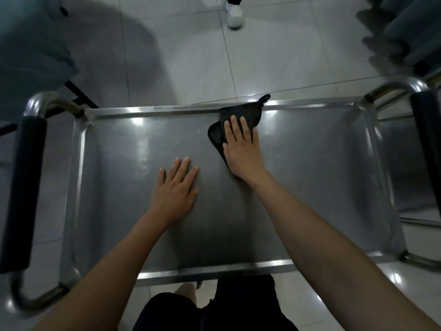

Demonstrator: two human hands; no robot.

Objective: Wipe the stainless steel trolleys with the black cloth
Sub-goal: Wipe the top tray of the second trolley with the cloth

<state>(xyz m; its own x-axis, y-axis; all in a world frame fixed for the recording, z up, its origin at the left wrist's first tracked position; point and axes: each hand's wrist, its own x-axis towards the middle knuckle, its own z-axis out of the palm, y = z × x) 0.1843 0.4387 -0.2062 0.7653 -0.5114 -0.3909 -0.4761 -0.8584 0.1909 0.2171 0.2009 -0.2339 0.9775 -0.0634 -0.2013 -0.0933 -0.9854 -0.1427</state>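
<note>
A: On the trolley's top tray (310, 168), far side, right of centre: black cloth (241, 113). Its far corner laps onto the far rim, hanging loop sticking out past the rim.
B: Hands?
A: Right hand (241, 149) lies flat on the cloth, palm down. Fingers (235, 125) straight, close together, pressing it to the steel. No pinch.
B: Left?
A: Left hand (175, 192) flat on bare steel near the tray's middle, well apart from the cloth. Fingers slightly spread, holding nothing.
B: Cloth state?
A: Folded or doubled; one edge shows left of the right hand.
B: Surroundings?
A: Dark-padded handle (26, 187) on the left end, another (427, 139) on the right. Tiled floor (191, 56) beyond. A white shoe (235, 14) at the top edge, someone standing there. Part of a second steel trolley (405, 187) just beside the right end.
</note>
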